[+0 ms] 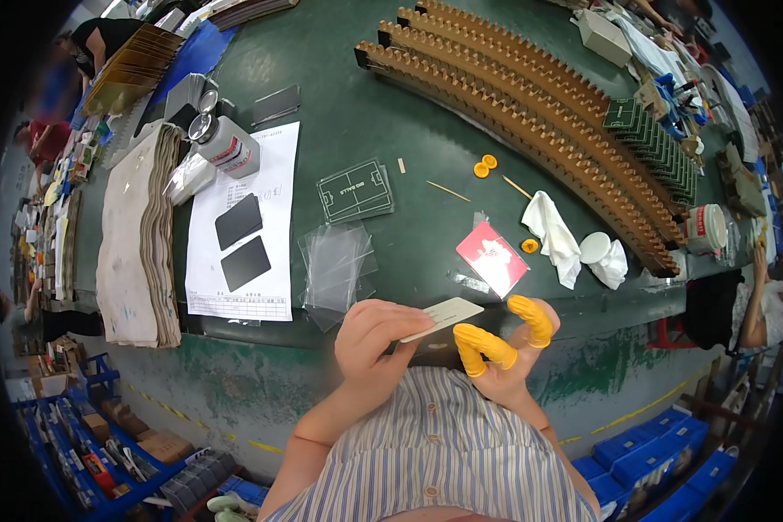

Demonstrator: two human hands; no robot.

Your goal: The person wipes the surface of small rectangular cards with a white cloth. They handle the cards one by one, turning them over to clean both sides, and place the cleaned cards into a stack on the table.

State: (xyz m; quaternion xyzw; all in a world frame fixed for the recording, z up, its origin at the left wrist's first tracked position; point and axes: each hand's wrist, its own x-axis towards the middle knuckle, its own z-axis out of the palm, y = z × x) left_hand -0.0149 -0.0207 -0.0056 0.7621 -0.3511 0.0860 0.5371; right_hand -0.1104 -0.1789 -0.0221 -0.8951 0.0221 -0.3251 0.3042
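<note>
My left hand [370, 341] is closed on a thin cream card [454, 311], thumb below and fingers on top, just over the table's near edge. Yellow finger cots [493, 348] cover the thumb and some fingers of my right hand [506, 379]. That hand is beside the card's right end, fingers apart, with nothing between them. Ahead of it lies a pink-red card [487, 254] in a clear sleeve. Farther left are loose clear plastic sleeves [335, 268] and a small stack of dark green cards [350, 193] with white lines.
Long notched wooden racks [513, 104] cross the back right, with green cards [648, 143] standing in them. A white cloth [552, 235], wooden stick [516, 186] and spare finger cots [481, 170] lie nearer. At left are a bottle [233, 148], black cards [246, 264] and a board stack [135, 244].
</note>
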